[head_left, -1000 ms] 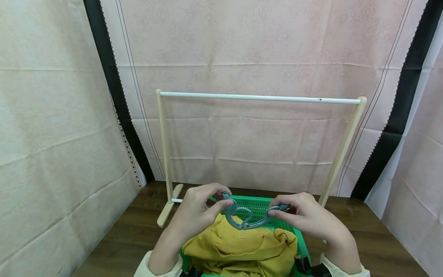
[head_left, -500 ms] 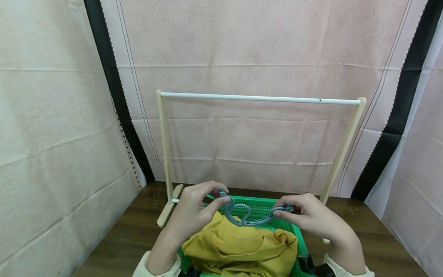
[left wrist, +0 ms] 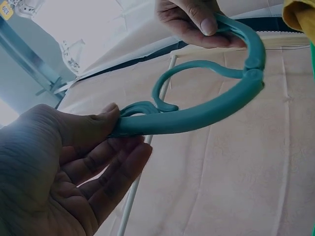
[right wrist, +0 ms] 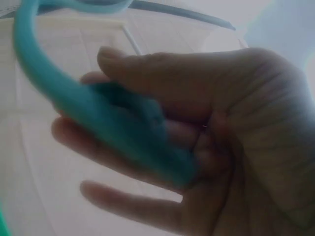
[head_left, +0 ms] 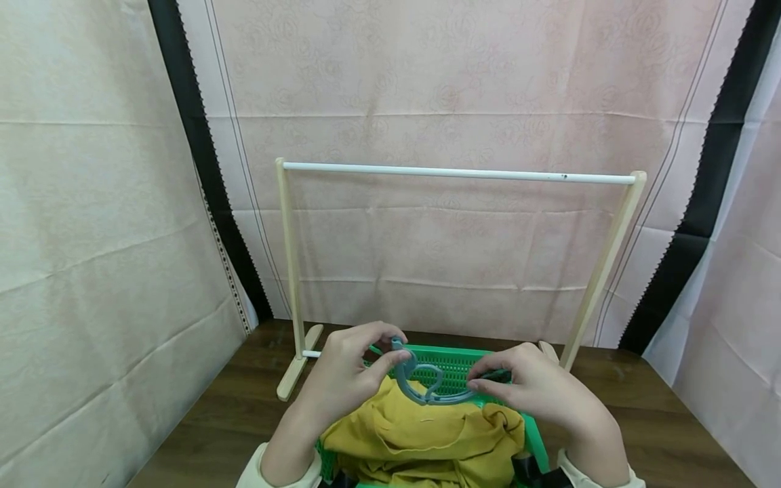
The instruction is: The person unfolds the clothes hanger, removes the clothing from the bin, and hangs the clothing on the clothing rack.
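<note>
A blue-green plastic clothes hanger (head_left: pixel 448 398) with a hinged middle and a curved hook is held between both hands above the yellow cloth (head_left: pixel 421 434). My left hand (head_left: pixel 350 362) pinches one arm's end between thumb and fingers, clearly seen in the left wrist view. My right hand (head_left: pixel 537 386) holds the other arm, thumb over it and fingers beneath. In the right wrist view that end of the hanger (right wrist: pixel 133 132) is blurred and lies across the fingers. The cloth sits bunched in a green basket (head_left: pixel 531 440).
Behind the basket stands a rack with a white crossbar (head_left: pixel 457 173) and pale uprights (head_left: pixel 289 257). The brown wooden table (head_left: pixel 207 434) carries the rack and basket. Light patterned fabric walls (head_left: pixel 457 81) enclose the back and sides.
My right hand moved slightly outward, then back left, now gripping nearer the hanger's middle. My left hand, with its end of the hanger, rose slightly and returned.
</note>
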`<state>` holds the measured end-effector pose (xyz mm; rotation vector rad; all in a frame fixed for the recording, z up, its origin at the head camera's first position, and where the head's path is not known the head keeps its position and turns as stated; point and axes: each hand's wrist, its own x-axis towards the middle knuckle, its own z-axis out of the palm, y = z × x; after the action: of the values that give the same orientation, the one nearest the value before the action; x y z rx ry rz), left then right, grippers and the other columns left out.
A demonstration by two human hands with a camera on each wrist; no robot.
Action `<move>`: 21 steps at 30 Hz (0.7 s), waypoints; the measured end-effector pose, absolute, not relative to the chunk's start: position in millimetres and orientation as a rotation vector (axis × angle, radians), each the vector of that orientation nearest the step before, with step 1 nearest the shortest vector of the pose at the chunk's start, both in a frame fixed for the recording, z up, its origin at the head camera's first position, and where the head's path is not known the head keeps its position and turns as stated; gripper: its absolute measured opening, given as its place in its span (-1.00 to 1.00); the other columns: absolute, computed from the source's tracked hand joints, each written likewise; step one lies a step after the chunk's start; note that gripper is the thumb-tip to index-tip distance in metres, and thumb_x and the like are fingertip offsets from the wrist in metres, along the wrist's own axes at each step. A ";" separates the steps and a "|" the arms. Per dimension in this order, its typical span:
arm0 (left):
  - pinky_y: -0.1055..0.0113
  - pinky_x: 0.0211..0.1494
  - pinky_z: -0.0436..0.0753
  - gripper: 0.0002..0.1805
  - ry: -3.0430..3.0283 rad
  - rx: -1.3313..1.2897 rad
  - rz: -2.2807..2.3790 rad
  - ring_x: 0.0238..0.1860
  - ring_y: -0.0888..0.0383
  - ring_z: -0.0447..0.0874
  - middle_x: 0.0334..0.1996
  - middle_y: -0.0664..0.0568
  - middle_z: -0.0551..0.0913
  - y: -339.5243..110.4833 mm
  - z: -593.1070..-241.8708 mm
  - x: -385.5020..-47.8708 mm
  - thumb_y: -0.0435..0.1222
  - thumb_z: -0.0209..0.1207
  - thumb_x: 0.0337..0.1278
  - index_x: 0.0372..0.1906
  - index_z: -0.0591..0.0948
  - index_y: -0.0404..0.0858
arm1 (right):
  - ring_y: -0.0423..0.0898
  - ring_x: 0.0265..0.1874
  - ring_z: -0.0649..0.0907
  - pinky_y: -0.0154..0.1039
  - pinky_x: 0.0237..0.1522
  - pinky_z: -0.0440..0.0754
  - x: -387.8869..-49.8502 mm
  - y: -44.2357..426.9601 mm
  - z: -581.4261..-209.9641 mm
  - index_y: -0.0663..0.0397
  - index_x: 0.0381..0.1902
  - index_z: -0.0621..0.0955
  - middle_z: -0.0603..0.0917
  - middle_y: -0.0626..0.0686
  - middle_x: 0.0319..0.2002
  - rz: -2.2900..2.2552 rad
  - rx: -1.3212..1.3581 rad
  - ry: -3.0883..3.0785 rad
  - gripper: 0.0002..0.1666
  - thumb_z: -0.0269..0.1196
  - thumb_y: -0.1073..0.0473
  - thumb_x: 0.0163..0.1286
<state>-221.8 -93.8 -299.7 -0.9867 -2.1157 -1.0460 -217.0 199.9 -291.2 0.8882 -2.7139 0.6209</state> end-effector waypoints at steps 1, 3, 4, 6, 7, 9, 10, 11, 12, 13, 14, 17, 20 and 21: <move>0.43 -0.45 0.59 -0.91 -2.122 -0.994 -1.050 -0.35 0.38 0.59 -0.36 0.37 0.63 -93.3 -299.7 -221.6 -0.23 0.35 0.26 -0.19 0.68 -0.03 | -0.50 -0.34 0.59 0.01 -0.11 0.20 -216.1 198.8 -290.5 -0.63 -0.26 0.71 0.64 -0.60 -0.36 0.621 0.884 -2.714 -0.93 0.32 -0.15 0.38; 0.42 -0.44 0.59 -0.91 -2.129 -1.006 -1.056 -0.37 0.38 0.58 -0.38 0.37 0.62 -92.5 -299.7 -221.1 -0.24 0.35 0.26 -0.18 0.68 -0.04 | -0.50 -0.35 0.59 0.05 -0.10 0.21 -214.5 196.8 -289.8 -0.64 -0.25 0.71 0.64 -0.60 -0.36 0.631 0.886 -2.707 -0.93 0.32 -0.16 0.39; 0.41 -0.45 0.59 -0.91 -2.131 -1.009 -1.061 -0.38 0.38 0.57 -0.38 0.37 0.62 -92.1 -299.6 -220.8 -0.24 0.35 0.27 -0.18 0.67 -0.03 | -0.50 -0.35 0.59 0.10 -0.09 0.21 -214.1 195.9 -289.6 -0.65 -0.25 0.71 0.64 -0.60 -0.35 0.637 0.893 -2.702 -0.93 0.32 -0.17 0.39; 0.40 -0.45 0.60 -0.91 -2.126 -1.013 -1.070 -0.37 0.38 0.58 -0.38 0.37 0.62 -91.8 -299.3 -220.4 -0.24 0.35 0.27 -0.19 0.67 -0.03 | -0.47 -0.34 0.62 0.25 -0.01 0.20 -214.6 193.8 -289.7 -0.60 -0.23 0.72 0.67 -0.55 -0.33 0.703 0.948 -2.689 -0.93 0.31 -0.14 0.40; 0.40 -0.46 0.60 -0.91 -2.123 -1.015 -1.075 -0.37 0.38 0.59 -0.38 0.37 0.63 -91.7 -299.3 -220.3 -0.24 0.35 0.27 -0.19 0.67 -0.03 | -0.44 -0.34 0.64 0.26 0.05 0.24 -215.4 192.7 -290.2 -0.55 -0.22 0.72 0.68 -0.51 -0.31 0.748 0.989 -2.680 -0.92 0.31 -0.10 0.42; 0.39 -0.48 0.60 -0.91 -2.116 -1.017 -1.078 -0.36 0.37 0.60 -0.37 0.36 0.64 -91.8 -299.5 -220.3 -0.24 0.35 0.26 -0.19 0.67 -0.03 | -0.38 -0.32 0.67 0.05 0.09 0.46 -217.5 190.2 -291.5 -0.42 -0.19 0.74 0.72 -0.41 -0.28 0.837 1.082 -2.654 -0.91 0.31 -0.04 0.44; 0.39 -0.49 0.60 -0.91 -2.113 -1.016 -1.077 -0.35 0.37 0.60 -0.37 0.36 0.64 -91.9 -299.6 -220.4 -0.24 0.35 0.26 -0.19 0.67 -0.02 | -0.35 -0.34 0.68 -0.13 -0.06 0.59 -218.8 188.7 -292.1 -0.34 -0.18 0.75 0.74 -0.35 -0.27 0.878 1.134 -2.638 -0.91 0.31 0.00 0.44; 0.40 -0.50 0.60 -0.91 -2.111 -1.015 -1.076 -0.34 0.38 0.61 -0.37 0.36 0.64 -92.0 -299.8 -220.5 -0.23 0.35 0.26 -0.19 0.67 -0.02 | -0.32 -0.36 0.69 -0.23 -0.21 0.65 -220.0 187.2 -292.7 -0.25 -0.17 0.76 0.75 -0.29 -0.26 0.920 1.187 -2.620 -0.90 0.31 0.04 0.45; 0.40 -0.50 0.60 -0.91 -2.109 -1.015 -1.075 -0.34 0.38 0.62 -0.36 0.36 0.65 -92.1 -299.9 -220.6 -0.23 0.35 0.26 -0.19 0.67 -0.02 | -0.30 -0.39 0.68 -0.27 -0.36 0.67 -221.0 185.6 -293.4 -0.20 -0.17 0.76 0.76 -0.25 -0.26 0.943 1.231 -2.604 -0.90 0.31 0.07 0.45; 0.40 -0.50 0.60 -0.91 -2.108 -1.014 -1.072 -0.33 0.38 0.62 -0.36 0.36 0.65 -92.2 -300.0 -220.6 -0.23 0.35 0.26 -0.19 0.68 -0.03 | -0.31 -0.44 0.66 -0.31 -0.40 0.65 -221.7 184.2 -293.9 -0.19 -0.18 0.76 0.76 -0.23 -0.26 0.940 1.255 -2.589 -0.90 0.31 0.08 0.44; 0.41 -0.49 0.60 -0.91 -2.108 -1.013 -1.070 -0.32 0.38 0.62 -0.35 0.36 0.65 -92.2 -300.1 -220.7 -0.23 0.35 0.26 -0.19 0.68 -0.03 | -0.31 -0.47 0.65 -0.32 -0.43 0.64 -222.0 182.9 -294.4 -0.18 -0.18 0.76 0.76 -0.22 -0.27 0.936 1.277 -2.575 -0.90 0.31 0.09 0.44; 0.42 -0.49 0.60 -0.91 -2.106 -1.005 -1.065 -0.31 0.38 0.63 -0.35 0.37 0.66 -92.5 -300.0 -220.7 -0.22 0.35 0.26 -0.19 0.68 -0.03 | -0.34 -0.52 0.59 -0.35 -0.47 0.61 -222.3 180.3 -295.3 -0.16 -0.19 0.76 0.77 -0.20 -0.28 0.913 1.309 -2.561 -0.90 0.31 0.11 0.44; 0.44 -0.48 0.60 -0.90 -2.094 -0.994 -1.060 -0.30 0.37 0.65 -0.34 0.35 0.68 -93.3 -299.5 -220.7 -0.20 0.36 0.25 -0.18 0.69 0.00 | -0.35 -0.49 0.60 -0.35 -0.44 0.62 -222.5 180.2 -295.8 -0.12 -0.19 0.76 0.76 -0.20 -0.27 0.907 1.306 -2.585 -0.89 0.30 0.10 0.45; 0.44 -0.48 0.60 -0.90 -2.089 -0.988 -1.058 -0.29 0.37 0.65 -0.33 0.35 0.69 -93.8 -299.3 -220.7 -0.20 0.36 0.25 -0.18 0.69 0.00 | -0.35 -0.50 0.60 -0.35 -0.44 0.61 -222.7 180.6 -296.0 -0.11 -0.18 0.76 0.76 -0.19 -0.27 0.911 1.298 -2.603 -0.89 0.30 0.09 0.45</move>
<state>-220.7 -93.8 -299.3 -0.9879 -2.0886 -1.0578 -222.7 180.6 -296.0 1.2978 -2.6029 0.9111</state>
